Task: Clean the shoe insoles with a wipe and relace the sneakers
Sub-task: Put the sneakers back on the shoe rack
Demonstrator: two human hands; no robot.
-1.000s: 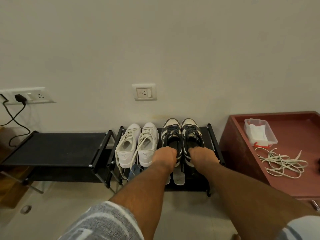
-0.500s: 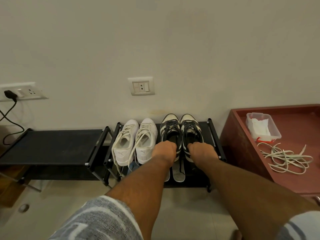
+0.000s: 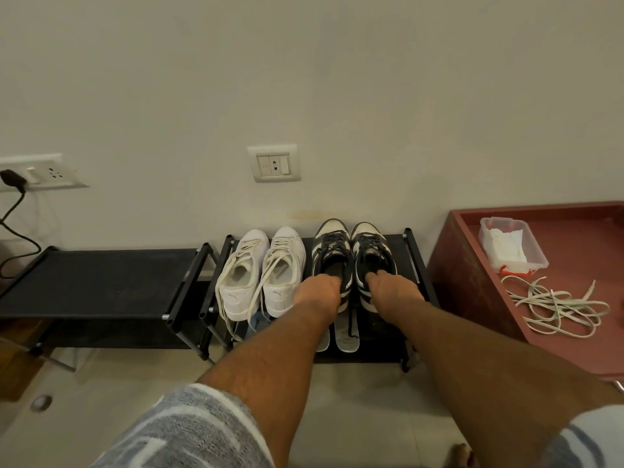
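Observation:
Two black-and-white sneakers stand side by side on a black shoe rack (image 3: 413,261). My left hand (image 3: 319,293) grips the heel of the left black sneaker (image 3: 331,251), fingers curled into its opening. My right hand (image 3: 391,292) grips the heel of the right black sneaker (image 3: 371,248) the same way. Two pale insoles (image 3: 346,336) lie on the lower shelf beneath them, with a dark lace end hanging over them. A pair of white sneakers (image 3: 260,268) with loose laces sits to the left on the same rack.
A red-brown table (image 3: 472,282) at the right holds a clear box of wipes (image 3: 510,244) and a heap of pale loose laces (image 3: 560,307). A second black rack (image 3: 94,278) stands at the left. Wall sockets and a plugged black cable (image 3: 13,211) are behind.
Both hands have stayed on the heels of the black sneakers. The view has shifted slightly; the shoes have not visibly left the rack.

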